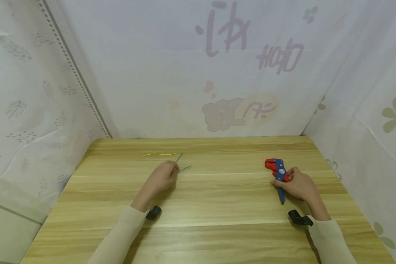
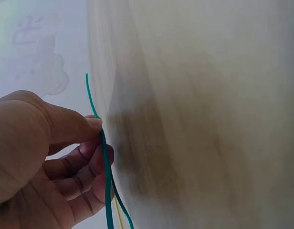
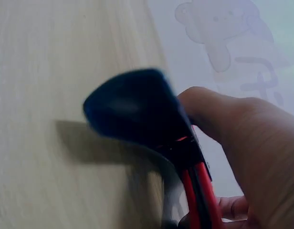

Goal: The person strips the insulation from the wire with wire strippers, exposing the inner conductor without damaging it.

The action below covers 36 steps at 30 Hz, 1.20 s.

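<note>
At the far left of the head view hangs a pale cloth [image 1: 29, 91] printed with leafy sprigs. A yellow wire [image 1: 158, 154] lies slightly curved on the wooden table [image 1: 224, 205], left of centre, just beyond the left hand [image 1: 160, 179]. That hand pinches green wire [image 2: 108, 191] between thumb and fingertips, with no visible gap at the grip; the other fingers are curled. Two green ends project to the hand's upper right; whether they belong to one bent strand or two cannot be determined. A black wrist camera [image 1: 154, 212] sits beside the left cuff. The back cloth [image 1: 151, 80] bears a bear print at upper centre. Right of centre, the blue-and-red pliers [image 1: 279, 168] point their red head toward the upper left, blue handle toward the bottom. The right hand [image 1: 298, 185] grips them from the right, thumb across the blue handle, fingers bent about the red one. A second black camera [image 1: 298, 218] sits by the right cuff.
</note>
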### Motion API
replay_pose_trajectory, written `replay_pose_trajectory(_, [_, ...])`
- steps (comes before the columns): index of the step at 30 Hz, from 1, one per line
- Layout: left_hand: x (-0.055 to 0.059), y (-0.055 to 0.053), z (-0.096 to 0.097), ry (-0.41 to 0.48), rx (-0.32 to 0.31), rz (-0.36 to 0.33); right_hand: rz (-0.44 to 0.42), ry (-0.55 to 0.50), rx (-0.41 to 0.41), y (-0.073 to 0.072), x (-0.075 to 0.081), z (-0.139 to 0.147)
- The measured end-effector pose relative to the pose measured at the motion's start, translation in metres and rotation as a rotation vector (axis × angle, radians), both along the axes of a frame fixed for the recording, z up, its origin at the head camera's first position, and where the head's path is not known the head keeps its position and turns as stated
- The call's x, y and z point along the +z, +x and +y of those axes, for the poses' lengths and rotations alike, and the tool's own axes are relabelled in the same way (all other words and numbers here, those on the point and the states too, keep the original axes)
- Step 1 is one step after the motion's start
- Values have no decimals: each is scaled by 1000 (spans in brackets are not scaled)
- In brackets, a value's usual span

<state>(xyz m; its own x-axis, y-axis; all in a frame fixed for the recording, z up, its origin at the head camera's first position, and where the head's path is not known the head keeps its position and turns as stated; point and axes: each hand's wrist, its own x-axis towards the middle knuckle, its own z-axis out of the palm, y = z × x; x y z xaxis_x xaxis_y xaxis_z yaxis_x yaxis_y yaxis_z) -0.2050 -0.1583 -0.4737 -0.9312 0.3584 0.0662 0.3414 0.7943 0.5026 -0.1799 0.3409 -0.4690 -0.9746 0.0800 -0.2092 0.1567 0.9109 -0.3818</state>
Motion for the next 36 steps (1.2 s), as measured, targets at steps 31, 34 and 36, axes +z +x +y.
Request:
replay_pose_trajectory(31, [-2,5,-5,208,-77,-115,-112,-658,-76,-2,-5,-6])
replay_pose_trajectory(34, [-2,6,-4,221,-77,-129,-107,-679,-56,-1,-6,-11])
replay_pose_trajectory(36, [-2,5,-3,227,-78,-130,-102,-673,-39,0,-5,-13])
